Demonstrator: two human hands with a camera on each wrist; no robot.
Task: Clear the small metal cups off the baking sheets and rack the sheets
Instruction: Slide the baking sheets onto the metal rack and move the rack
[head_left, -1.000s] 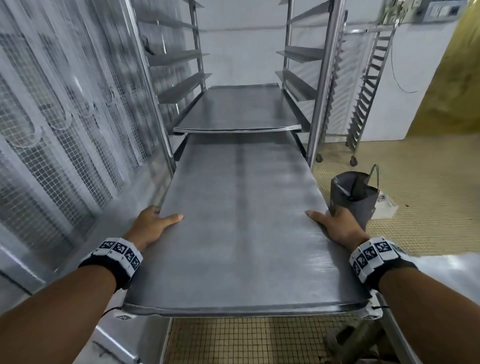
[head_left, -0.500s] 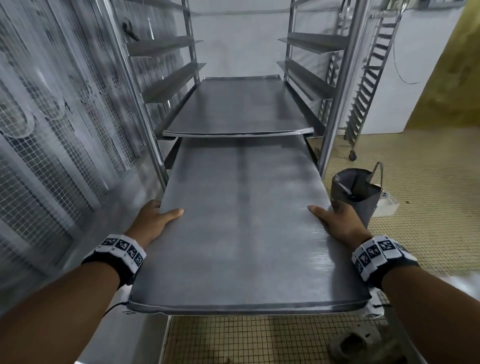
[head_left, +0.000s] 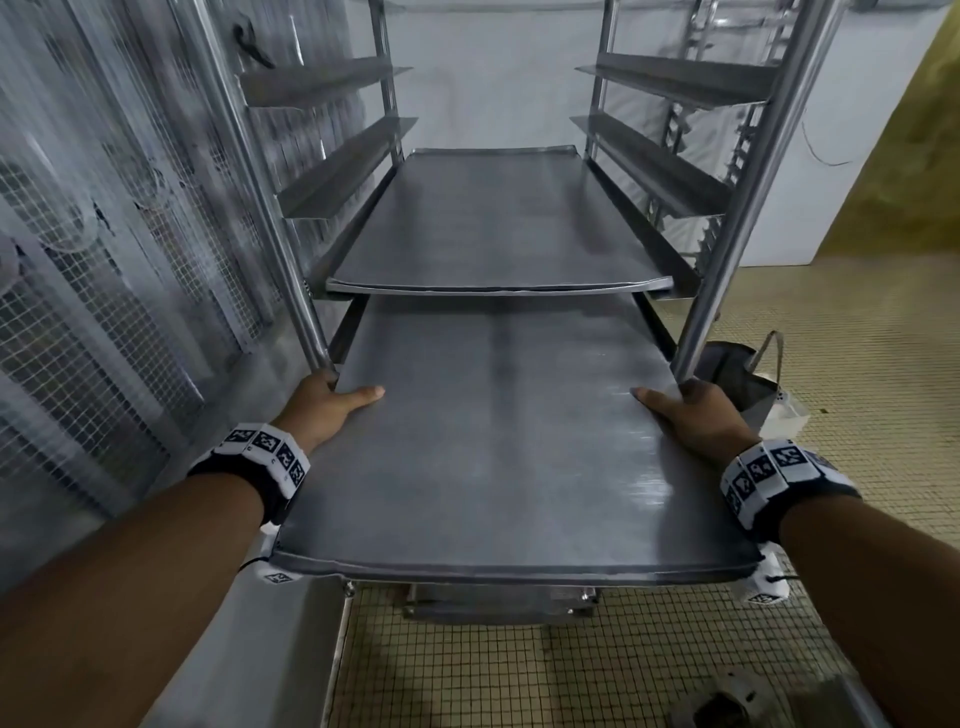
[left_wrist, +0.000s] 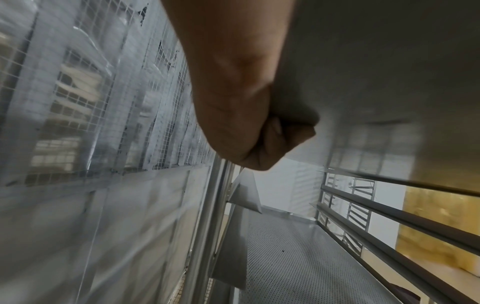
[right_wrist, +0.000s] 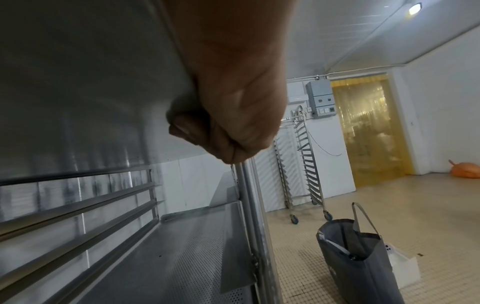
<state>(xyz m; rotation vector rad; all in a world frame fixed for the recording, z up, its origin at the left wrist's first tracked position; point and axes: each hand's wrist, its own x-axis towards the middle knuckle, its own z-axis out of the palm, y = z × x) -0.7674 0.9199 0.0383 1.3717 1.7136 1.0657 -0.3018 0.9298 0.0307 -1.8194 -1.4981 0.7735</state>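
1. The baking sheet (head_left: 493, 441) is held flat and level, its far end already under the racked sheet (head_left: 498, 223) on the next pair of runners up, its near half sticking out towards the person. Judging by this, the step in hand is sliding it into the rack (head_left: 753, 171).
2. The left hand (head_left: 332, 405) grips the sheet's left edge, thumb lying on top and fingers curled beneath, as the left wrist view shows. The right hand (head_left: 691, 410) holds the right edge the same way. A grip on opposite long edges keeps the wide sheet from tipping and lets both sides meet the angled runners together.
3. Both hands sit just beside the rack's front posts, so they probably need to shift back along the edges before the sheet can go fully in.
4. No small metal cups are visible on either sheet; the sheet in hand looks cleared.
5. A grey bag (right_wrist: 363, 257) stands on the tiled floor (head_left: 857, 364) to the right of the rack, apart from the sheet's path.
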